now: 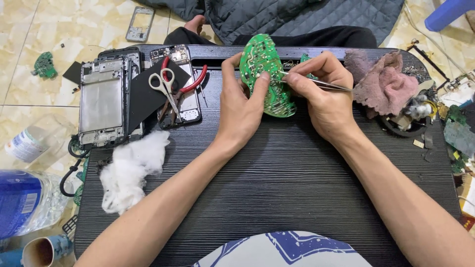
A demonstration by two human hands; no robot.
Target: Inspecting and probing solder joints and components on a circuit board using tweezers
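Pale marble-patterned floor tiles surround a low black ribbed table, where a person works with both bare forearms stretched over the top. The left hand is closed around a green circuit board, thumb and fingers gripping its left edge and holding it tilted up above the far middle of the table. The right hand pinches a pair of metal tweezers, whose tip rests against the board's face while the handle end points away to the right. Left of the hands, white-handled scissors lie on a black sheet beside red-handled pliers, with a stripped phone frame just beyond them at the table's left edge. A wad of white cotton sits near the left forearm. At the far right corner, a pink cloth lies bunched next to scattered small parts. A plastic water bottle lies on the floor at the left.
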